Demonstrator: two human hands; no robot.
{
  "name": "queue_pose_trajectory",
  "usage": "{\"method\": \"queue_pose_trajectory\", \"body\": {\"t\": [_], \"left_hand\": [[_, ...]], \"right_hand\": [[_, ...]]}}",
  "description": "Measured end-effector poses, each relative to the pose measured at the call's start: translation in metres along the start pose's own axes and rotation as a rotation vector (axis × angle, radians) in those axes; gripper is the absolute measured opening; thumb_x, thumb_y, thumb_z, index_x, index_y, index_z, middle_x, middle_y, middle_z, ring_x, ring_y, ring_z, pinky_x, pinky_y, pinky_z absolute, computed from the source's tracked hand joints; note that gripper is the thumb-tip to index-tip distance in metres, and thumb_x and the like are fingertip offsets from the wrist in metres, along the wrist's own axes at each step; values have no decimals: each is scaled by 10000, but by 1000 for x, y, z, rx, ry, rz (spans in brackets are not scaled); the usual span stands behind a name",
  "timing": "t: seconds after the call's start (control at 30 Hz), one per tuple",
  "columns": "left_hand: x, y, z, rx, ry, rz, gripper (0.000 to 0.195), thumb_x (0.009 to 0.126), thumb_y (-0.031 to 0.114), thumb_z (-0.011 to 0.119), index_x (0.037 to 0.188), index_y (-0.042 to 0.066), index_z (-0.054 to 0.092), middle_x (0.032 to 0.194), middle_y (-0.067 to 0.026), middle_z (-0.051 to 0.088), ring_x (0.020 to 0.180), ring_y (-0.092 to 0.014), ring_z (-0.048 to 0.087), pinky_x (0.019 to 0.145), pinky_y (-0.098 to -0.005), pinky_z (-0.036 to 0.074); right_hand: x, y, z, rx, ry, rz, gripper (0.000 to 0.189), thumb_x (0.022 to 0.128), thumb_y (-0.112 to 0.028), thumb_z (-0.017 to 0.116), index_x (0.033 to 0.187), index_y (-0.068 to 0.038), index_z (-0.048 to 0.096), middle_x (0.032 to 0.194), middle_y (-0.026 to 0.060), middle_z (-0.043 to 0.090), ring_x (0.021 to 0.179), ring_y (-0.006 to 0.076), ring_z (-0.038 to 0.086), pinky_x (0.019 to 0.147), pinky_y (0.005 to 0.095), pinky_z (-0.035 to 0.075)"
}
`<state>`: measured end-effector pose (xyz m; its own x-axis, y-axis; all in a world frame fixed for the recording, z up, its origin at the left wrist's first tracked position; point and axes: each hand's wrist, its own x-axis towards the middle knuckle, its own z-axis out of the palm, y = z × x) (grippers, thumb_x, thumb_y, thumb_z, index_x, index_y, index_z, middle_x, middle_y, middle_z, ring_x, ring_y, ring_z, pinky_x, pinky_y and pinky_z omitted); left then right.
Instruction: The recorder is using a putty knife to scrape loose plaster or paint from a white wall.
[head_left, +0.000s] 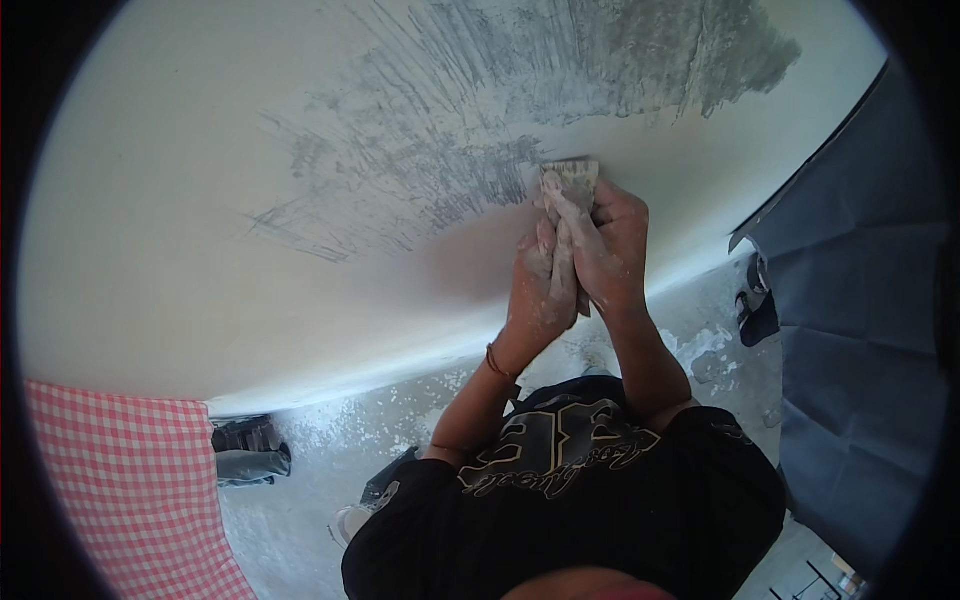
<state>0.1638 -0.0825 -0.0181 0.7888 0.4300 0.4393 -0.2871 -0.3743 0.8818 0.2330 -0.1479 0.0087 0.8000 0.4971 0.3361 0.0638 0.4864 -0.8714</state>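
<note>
A putty knife with a wide flat blade, coated in plaster, is pressed to a pale wall. My right hand grips it from the right, its thumb and fingers dusted white. Close against it, my left hand is also at the tool, with whitened fingers near the lower blade; the handle is hidden between the two hands. Up and left of the blade spreads a grey, streaky patch on the wall, darker and smoother at the upper right.
A red and white checked cloth hangs at the lower left, beside dark items on the floor. Dark sheeting covers the right side, with black footwear by its edge. The concrete floor is spattered white. A pail-like container is partly hidden by my sleeve.
</note>
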Motion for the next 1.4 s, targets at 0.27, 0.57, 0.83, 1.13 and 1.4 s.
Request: {"method": "queue_pose_trajectory", "body": {"t": [0.27,0.57,0.83,1.13,1.4], "left_hand": [[-19,-9,-1,-168,-94,-198,431,1107,367,358,1006,-25,506,583,-57,571,416,-123,552,360,-258,420],[-35,-8,2,-199,-46,-400,409,1101,255,361,1214,-96,537,642,-126,597,482,-163,563,503,-305,477],[-27,-21,1,-73,-33,-284,377,1093,219,376,1204,-103,538,858,-210,638,811,-286,660,753,-404,514],[-15,-2,-2,-106,-18,-110,331,1096,254,370,994,-28,509,609,-53,581,446,-113,563,385,-253,446],[-20,5,1,-200,-10,-176,357,1105,283,390,1006,-32,527,577,-54,554,401,-122,530,375,-270,433]], "right_hand": [[-13,14,-5,-28,38,35,176,1009,-95,606,886,28,629,669,29,623,586,73,584,555,249,482],[-25,25,-8,-49,39,70,151,1010,-86,592,915,20,641,678,31,614,565,81,573,557,256,487],[-16,27,-5,-21,10,28,156,1012,-88,595,912,23,640,691,43,617,541,96,563,555,266,509],[-10,11,3,32,38,40,226,1009,-114,621,838,31,648,647,31,622,550,77,572,514,248,452],[-9,12,-1,-45,41,-30,215,1000,-126,626,854,29,655,651,36,621,556,86,581,529,262,479]]}}
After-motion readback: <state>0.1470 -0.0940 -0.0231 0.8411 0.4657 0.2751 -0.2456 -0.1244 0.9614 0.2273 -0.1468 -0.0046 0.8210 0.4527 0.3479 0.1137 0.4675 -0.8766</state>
